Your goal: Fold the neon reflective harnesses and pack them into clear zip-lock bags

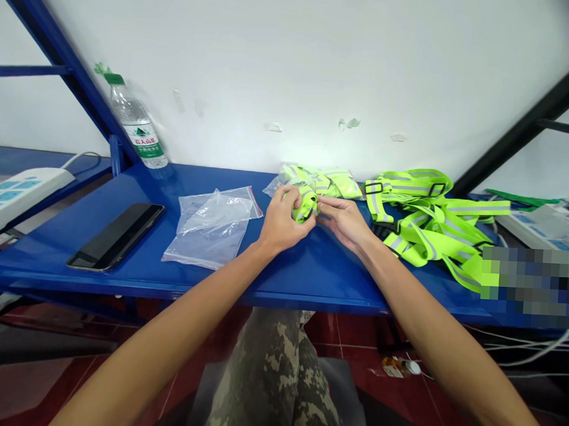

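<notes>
Reflective vest point(306, 204) gripped by curled left hand point(278, 220), half-open right hand point(344, 222), behind shelf edge point(175, 290).

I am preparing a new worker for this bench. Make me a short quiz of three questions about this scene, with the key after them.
1. True or false: the black glass smartphone lies on the blue metal shelf, to the left of the clear plastic zip bag.
2. Which lies to the right of the left hand and the right hand? A) loose neon yellow reflective safety vests B) the black glass smartphone C) the clear plastic zip bag
3. What does the left hand grip, with the right hand's fingers touching it?

Key:
1. True
2. A
3. A rolled neon yellow reflective safety vest
</notes>
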`<state>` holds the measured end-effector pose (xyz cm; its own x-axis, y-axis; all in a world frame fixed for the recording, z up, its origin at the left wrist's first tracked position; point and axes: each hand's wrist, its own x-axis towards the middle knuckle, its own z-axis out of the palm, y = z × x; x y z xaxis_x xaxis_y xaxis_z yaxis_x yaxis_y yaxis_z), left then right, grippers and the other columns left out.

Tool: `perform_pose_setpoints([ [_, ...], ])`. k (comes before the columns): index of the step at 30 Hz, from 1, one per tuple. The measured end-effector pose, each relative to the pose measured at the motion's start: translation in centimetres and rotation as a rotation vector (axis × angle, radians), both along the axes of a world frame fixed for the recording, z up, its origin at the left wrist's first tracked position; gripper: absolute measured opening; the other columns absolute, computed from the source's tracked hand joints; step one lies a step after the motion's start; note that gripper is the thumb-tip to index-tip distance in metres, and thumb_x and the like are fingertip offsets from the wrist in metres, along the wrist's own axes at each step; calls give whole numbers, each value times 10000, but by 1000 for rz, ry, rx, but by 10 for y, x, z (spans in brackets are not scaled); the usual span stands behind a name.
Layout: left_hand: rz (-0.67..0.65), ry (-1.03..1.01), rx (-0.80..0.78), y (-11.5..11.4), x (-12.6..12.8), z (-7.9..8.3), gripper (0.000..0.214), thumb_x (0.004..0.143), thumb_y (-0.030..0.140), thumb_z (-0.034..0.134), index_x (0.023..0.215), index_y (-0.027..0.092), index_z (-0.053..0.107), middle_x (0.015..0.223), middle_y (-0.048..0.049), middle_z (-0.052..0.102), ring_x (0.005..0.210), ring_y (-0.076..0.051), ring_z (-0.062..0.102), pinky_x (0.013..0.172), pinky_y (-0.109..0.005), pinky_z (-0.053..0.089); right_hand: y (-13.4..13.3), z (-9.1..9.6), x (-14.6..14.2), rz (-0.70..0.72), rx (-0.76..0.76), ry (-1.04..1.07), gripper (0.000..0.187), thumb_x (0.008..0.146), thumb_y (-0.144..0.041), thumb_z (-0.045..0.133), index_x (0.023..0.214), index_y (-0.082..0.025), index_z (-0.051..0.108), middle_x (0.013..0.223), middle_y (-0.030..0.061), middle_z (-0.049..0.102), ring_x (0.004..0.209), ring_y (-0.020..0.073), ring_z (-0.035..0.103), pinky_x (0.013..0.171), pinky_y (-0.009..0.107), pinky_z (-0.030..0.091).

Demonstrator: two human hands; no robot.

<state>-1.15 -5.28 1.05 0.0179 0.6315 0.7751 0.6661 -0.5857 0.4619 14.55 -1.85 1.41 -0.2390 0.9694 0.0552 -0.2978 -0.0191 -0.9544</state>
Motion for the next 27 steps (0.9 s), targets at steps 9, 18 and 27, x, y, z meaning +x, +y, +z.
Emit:
perform_pose_setpoints([
  [9, 78, -19, -10, -3, 4, 1, 341, 729, 158, 689, 771, 243, 361, 947, -32, 569, 961, -213, 605, 885, -386, 528, 5, -11, 1, -258, 406, -456, 221, 785, -301, 680, 927, -179, 798, 1021, 72, 783, 968, 269, 726, 947, 455, 564],
  [18, 146, 40, 3, -4, 2, 2, 277, 793, 115, 648, 781, 231, 397, 1004, -55, 560, 1006, -235, 559, 910, -400, 485, -14, 1, -7, -366, 462, -471, 142, 753, -290, 721, 812, -169, 767, 900, 83, 778, 815, 232, 726, 813, 378, 588],
  [27, 290, 1, -3, 6, -1, -5, 352, 766, 107, 676, 1000, 227, 441, 1029, -62, 567, 975, -249, 531, 880, -425, 456, -22, 7, -12, -315, 388, -265, 284, 664, -234, 795, 853, -213, 584, 726, -12, 654, 615, 132, 636, 617, 275, 531],
])
